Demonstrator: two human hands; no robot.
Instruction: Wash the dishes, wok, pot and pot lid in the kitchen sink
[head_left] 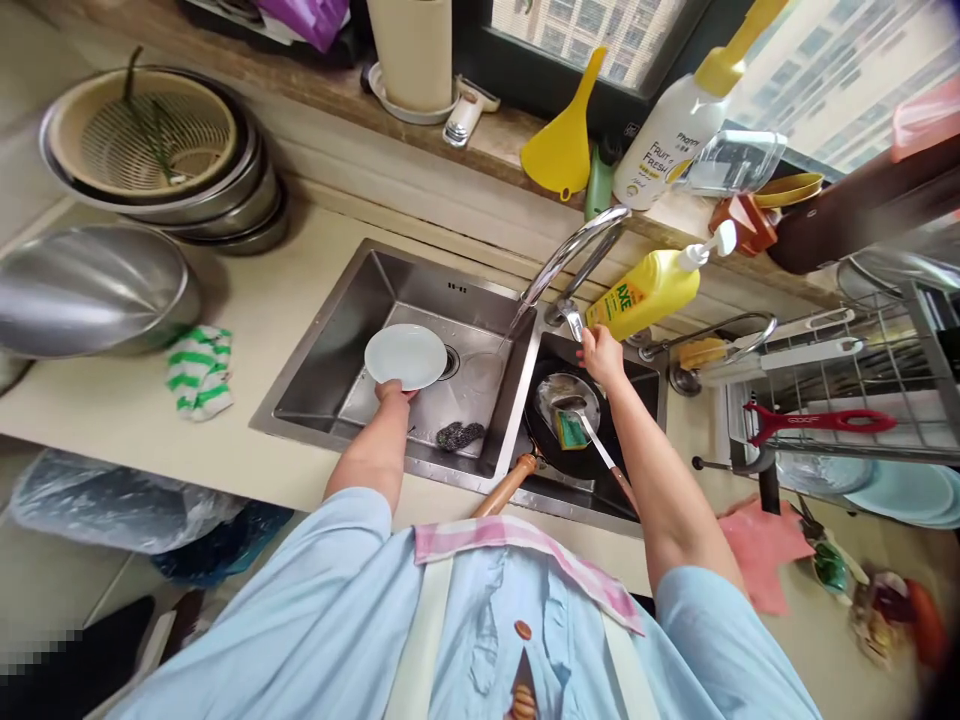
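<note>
Left hand grips white plate; right hand on faucet lever.

Left forearm: bare, extended forward, angled toward 1 o'clock. Left hand: low, curled, fingers partly hidden. Right forearm: bare, extended forward, angled toward 11 o'clock. Right hand: raised higher, wrist bent, fingers together toward 11 o'clock. Pair: well apart, left at 9 o'clock, right at 3 o'clock.

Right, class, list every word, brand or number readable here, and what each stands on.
"AXE": on the yellow pump bottle.
"FRUIT & FRESH": on the white bottle.
Other print on both bottles and any marks on the red-handled tool: too blurred to read.
</note>
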